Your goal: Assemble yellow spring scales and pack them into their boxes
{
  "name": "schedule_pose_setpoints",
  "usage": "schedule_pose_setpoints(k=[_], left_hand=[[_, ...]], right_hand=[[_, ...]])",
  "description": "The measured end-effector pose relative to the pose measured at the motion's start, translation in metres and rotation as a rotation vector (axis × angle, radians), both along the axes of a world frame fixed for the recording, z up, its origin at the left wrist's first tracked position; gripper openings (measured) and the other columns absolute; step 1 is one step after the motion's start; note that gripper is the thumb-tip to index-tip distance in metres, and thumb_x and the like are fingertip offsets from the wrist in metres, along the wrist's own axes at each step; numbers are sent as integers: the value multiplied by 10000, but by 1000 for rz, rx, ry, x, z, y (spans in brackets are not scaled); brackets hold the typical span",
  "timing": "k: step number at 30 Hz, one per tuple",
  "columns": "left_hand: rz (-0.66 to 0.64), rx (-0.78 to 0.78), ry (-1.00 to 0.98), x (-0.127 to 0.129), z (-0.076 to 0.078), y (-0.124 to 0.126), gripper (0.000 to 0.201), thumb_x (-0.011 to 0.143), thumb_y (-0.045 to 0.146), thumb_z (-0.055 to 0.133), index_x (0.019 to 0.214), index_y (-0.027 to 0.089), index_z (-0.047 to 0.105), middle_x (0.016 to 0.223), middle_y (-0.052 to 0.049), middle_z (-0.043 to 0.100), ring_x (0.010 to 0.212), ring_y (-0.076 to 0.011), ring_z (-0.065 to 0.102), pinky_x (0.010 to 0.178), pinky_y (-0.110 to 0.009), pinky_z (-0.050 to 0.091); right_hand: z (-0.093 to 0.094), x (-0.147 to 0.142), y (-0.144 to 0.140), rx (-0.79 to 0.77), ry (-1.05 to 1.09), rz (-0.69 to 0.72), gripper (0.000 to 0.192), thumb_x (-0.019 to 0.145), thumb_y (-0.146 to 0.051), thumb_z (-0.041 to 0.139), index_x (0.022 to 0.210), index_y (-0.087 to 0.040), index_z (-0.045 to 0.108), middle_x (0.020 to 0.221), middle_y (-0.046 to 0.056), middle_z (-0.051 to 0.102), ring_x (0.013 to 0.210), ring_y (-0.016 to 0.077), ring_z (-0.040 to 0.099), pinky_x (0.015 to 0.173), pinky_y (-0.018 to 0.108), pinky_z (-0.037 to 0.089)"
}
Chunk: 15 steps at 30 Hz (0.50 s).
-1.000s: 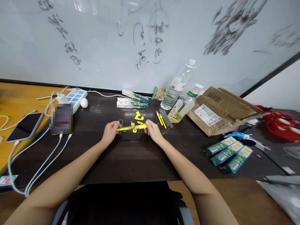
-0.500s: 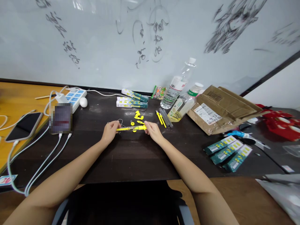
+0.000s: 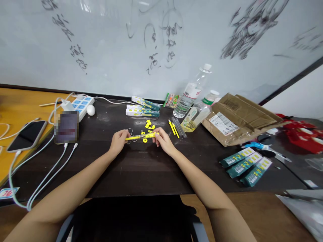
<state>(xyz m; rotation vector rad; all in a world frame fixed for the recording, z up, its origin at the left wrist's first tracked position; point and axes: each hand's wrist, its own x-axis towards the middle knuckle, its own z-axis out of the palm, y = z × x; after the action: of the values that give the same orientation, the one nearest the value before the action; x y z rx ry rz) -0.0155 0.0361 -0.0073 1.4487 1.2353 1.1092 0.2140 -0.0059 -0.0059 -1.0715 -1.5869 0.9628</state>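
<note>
Held: slim yellow plastic pen-like tool (image 3: 141, 136)
Left hand (image 3: 118, 141): pinches its left end
Right hand (image 3: 163, 140): pinches its right end
Handling: probably light, stiff, slippery; grip the ends

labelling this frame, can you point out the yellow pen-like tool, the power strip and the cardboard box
yellow pen-like tool (image 3: 141, 136): head view, middle of its barrel, between the two hands
power strip (image 3: 83, 103): head view, its blue-socketed top face
cardboard box (image 3: 242, 116): head view, its flattened top panel
</note>
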Motion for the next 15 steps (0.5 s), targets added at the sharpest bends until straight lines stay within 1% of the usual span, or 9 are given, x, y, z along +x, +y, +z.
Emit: schedule_pose_setpoints(k=[4, 8, 11, 13, 15], left_hand=[[21, -63, -34, 1, 4, -1, 307, 765, 409, 470, 605, 155, 535, 452, 45, 396, 392, -69, 371, 348, -146, 275], [10, -59, -34, 1, 4, -1, 316, 773, 424, 466, 616, 157, 525, 453, 49, 376, 387, -65, 352, 343, -150, 255], [-89, -45, -5, 1, 1, -1, 322, 784, 451, 465, 647, 165, 518, 468, 60, 363, 388, -62, 331, 360, -156, 261], [-199, -16, 49, 2, -1, -2, 322, 798, 469, 467, 687, 172, 523, 480, 67, 356, 397, -65, 325, 377, -163, 275], [-311, 55, 146, 2, -2, -5, 319, 824, 472, 456, 733, 177, 541, 502, 65, 377, 430, -77, 352, 416, -175, 310]], right_hand=[[0, -1, 2, -27, 124, 9, 288, 847, -438, 539, 1009, -219, 448, 650, -67, 539, 440, 60, 429, 419, 184, 387], [0, -2, 4, -45, 175, 24, 316, 819, -431, 580, 1016, -212, 463, 672, -57, 567, 463, 58, 477, 423, 178, 426], [-1, -2, 6, -66, 211, 8, 354, 798, -445, 604, 1022, -207, 468, 709, -36, 600, 516, 72, 538, 445, 185, 470], [-1, -1, 8, -70, 229, -29, 374, 782, -456, 620, 1021, -207, 475, 742, -25, 609, 563, 83, 573, 462, 190, 493], [-2, 1, 11, -67, 243, -67, 385, 765, -460, 637, 1012, -206, 486, 764, -21, 605, 599, 92, 596, 475, 195, 510]])
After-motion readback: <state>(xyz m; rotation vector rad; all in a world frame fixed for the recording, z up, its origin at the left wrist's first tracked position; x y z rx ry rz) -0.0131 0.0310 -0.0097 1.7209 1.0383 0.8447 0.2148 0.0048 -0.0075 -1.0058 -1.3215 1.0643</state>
